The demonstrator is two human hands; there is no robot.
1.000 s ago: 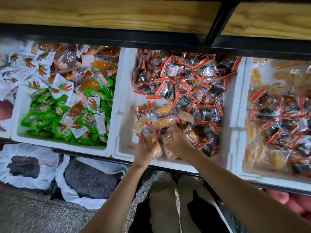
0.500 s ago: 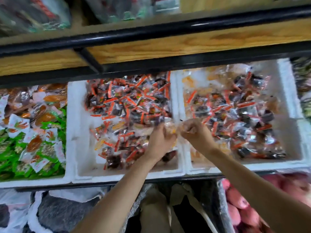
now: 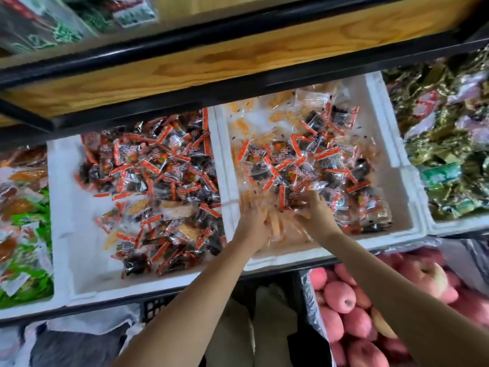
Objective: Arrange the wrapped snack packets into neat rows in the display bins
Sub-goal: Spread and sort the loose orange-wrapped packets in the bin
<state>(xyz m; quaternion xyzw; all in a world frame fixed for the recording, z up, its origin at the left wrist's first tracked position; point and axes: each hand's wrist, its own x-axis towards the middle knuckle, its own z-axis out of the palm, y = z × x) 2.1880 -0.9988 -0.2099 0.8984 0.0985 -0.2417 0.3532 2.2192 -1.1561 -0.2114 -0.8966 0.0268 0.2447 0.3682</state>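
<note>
Two white foam bins stand side by side. The centre bin (image 3: 63,234) holds a loose heap of dark packets with orange-red strips (image 3: 158,176) and a few yellow ones. In the right bin (image 3: 404,197) lie more dark packets (image 3: 304,160), with clear yellow-orange packets (image 3: 277,226) at its near left corner. Both hands are down in that corner. My left hand (image 3: 251,221) rests with fingers stretched over the yellow packets. My right hand (image 3: 317,215) lies spread on packets beside it. Motion blur hides the fingertips.
A wooden shelf with black rails (image 3: 211,64) overhangs the bins' far side. At the far right is a bin of green and gold packets (image 3: 444,144), at the left edge one of green and brown packets (image 3: 23,234). Below the right bin sits a crate of pink apples (image 3: 344,300).
Both hands lifted yellow packets from the centre bin, carried them right over the divider, and now lie spread in the right bin. The view swung right.
</note>
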